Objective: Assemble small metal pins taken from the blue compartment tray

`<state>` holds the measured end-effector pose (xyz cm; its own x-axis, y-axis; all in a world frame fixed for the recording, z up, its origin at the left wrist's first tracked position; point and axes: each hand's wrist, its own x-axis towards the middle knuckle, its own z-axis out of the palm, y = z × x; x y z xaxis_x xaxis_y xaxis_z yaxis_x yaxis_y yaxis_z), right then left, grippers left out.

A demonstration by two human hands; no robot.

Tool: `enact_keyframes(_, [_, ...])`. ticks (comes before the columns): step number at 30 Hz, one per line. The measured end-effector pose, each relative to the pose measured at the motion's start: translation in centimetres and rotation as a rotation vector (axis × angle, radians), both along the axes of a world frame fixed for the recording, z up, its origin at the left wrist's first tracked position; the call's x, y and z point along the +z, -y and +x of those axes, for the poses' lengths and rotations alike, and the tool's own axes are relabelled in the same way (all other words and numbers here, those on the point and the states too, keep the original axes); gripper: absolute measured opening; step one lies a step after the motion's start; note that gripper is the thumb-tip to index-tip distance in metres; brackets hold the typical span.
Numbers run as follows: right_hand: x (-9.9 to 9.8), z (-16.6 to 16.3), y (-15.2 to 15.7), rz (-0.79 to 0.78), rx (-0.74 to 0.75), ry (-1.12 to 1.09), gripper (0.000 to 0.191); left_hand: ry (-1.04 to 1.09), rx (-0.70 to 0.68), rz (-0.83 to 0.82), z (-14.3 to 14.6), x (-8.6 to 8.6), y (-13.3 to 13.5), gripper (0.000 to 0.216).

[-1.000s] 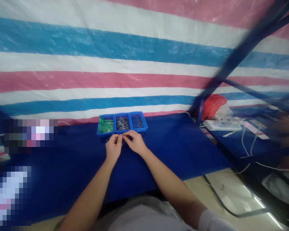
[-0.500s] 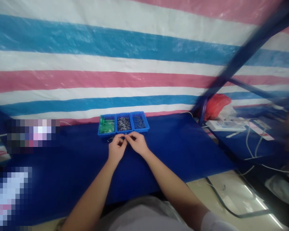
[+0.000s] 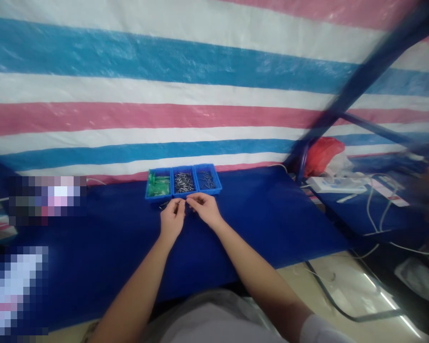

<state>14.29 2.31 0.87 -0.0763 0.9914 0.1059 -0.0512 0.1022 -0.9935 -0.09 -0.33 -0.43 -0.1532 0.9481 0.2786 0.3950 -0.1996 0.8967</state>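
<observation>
Head view: left hand [image 3: 171, 221] and right hand [image 3: 209, 211] both pinch, apparently on something tiny [image 3: 185, 200], unidentifiable, just short of metal pieces [image 3: 184, 182] in middle blue bin [image 3: 178, 196]; hold steady, grip lightly.

My left forearm [image 3: 137, 281] and right forearm [image 3: 255, 267], both bare, reach forward, angled inward. Left grip [image 3: 172, 219] and right grip [image 3: 207, 209] near each other, fingers curled, fingertips almost meeting; closure too small to tell. Pale right sleeve [image 3: 320, 329].
</observation>
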Motion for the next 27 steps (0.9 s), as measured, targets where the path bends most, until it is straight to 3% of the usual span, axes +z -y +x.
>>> enact_keyframes(27, [0.64, -0.18, 0.02, -0.133, 0.037, -0.270, 0.033, 0.134, 0.000, -0.017, 0.13, 0.10, -0.24, 0.029])
